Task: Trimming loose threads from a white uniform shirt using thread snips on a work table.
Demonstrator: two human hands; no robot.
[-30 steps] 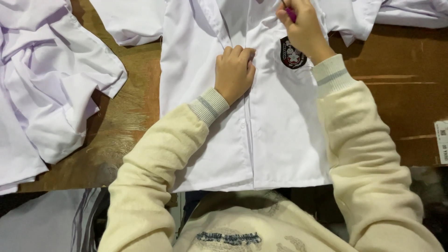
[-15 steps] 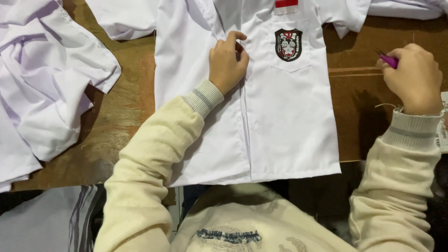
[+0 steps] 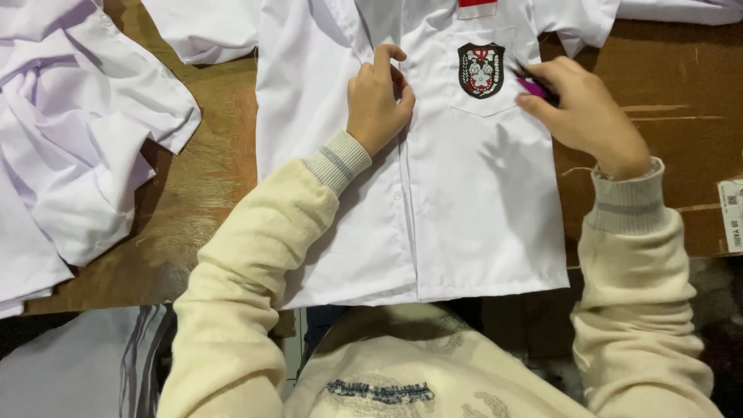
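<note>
On the brown counter [image 3: 665, 93], a white short-sleeved shirt [image 3: 472, 224] lies flat, front up, buttoned placket running down its middle, hem toward the person. All posns below ref. this shirt.

Left hand [image 3: 377, 101]: resting on the placket, upper-middle of shirt. Fingers [image 3: 387, 54] curled, tips pinching or pressing the cloth edge; thumb side hidden, so actual grip cannot be confirmed.

Right hand [image 3: 586, 112]: over the shirt's chest-pocket side, just right of the dark shield-shaped badge [image 3: 481, 70]. Fingers closed round a small purple tool [image 3: 535, 87]; only its end shows, type not identifiable.

Red-and-white patch [image 3: 475, 7] at shirt's top edge, above badge.

Well left of shirt: heap of crumpled white garments [image 3: 73, 147], partly off the counter edge. Another white garment [image 3: 203, 27] touching shirt's upper-left sleeve. Paper tag [image 3: 731, 215] far right, apart from shirt.
</note>
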